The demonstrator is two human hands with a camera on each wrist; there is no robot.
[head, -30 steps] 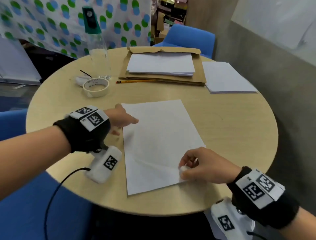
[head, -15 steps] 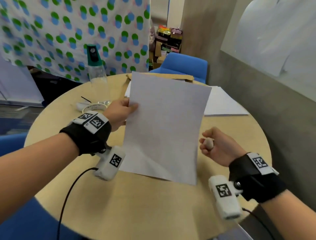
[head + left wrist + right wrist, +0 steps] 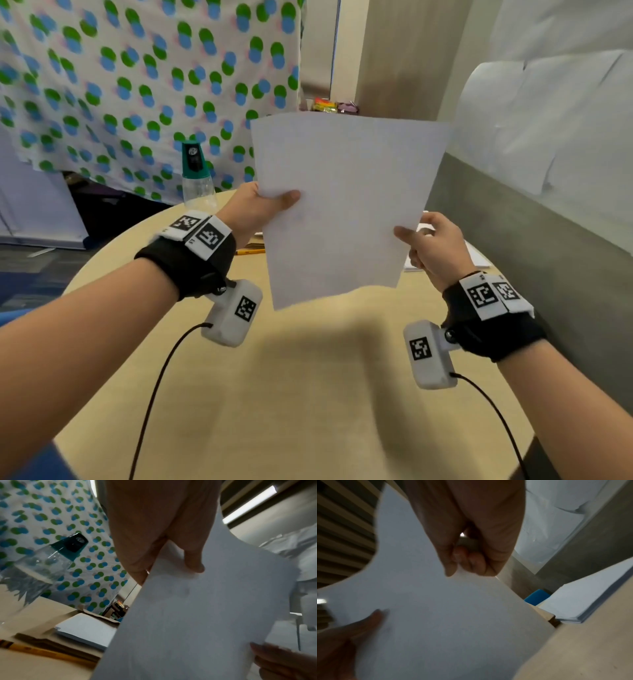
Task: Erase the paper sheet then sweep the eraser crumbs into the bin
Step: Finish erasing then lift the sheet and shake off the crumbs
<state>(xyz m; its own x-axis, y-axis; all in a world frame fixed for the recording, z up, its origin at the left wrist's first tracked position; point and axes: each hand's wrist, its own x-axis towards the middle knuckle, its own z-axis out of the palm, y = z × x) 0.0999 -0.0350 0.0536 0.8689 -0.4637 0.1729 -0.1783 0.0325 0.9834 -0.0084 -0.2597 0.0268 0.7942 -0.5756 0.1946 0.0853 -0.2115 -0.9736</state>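
Bottle (image 3: 198,178): clear, teal cap, standing at the far left of the round table (image 3: 308,394), untouched. Pencil (image 3: 250,252): yellow, lying on the table just behind the left wrist, only a short length showing. Left hand (image 3: 253,212): thumb curled over the near face of the paper sheet (image 3: 342,205), fingers behind it, pinching the sheet's left edge. Paper sheet: lifted clear of the table and held nearly upright between both hands, lower edge hanging free above the tabletop; the face shown looks blank, with no pencil marks that can be made out, so the erasing step appears finished, though faint traces would be too small to tell. Right hand (image 3: 435,246): thumb and forefinger nipping the sheet's right edge, remaining fingers folded into the palm; a small pale object seems tucked in them, likely the eraser, but the views do not settle it. Stack of paper (image 3: 583,601): lying on the table to the right, just beyond the right hand. Eraser crumbs: none distinguishable on sheet or table at this sharpness. Bin: not in view. Status, as judged: erasing done or nearly so; carrying or tipping the crumbs into the bin is still outstanding.
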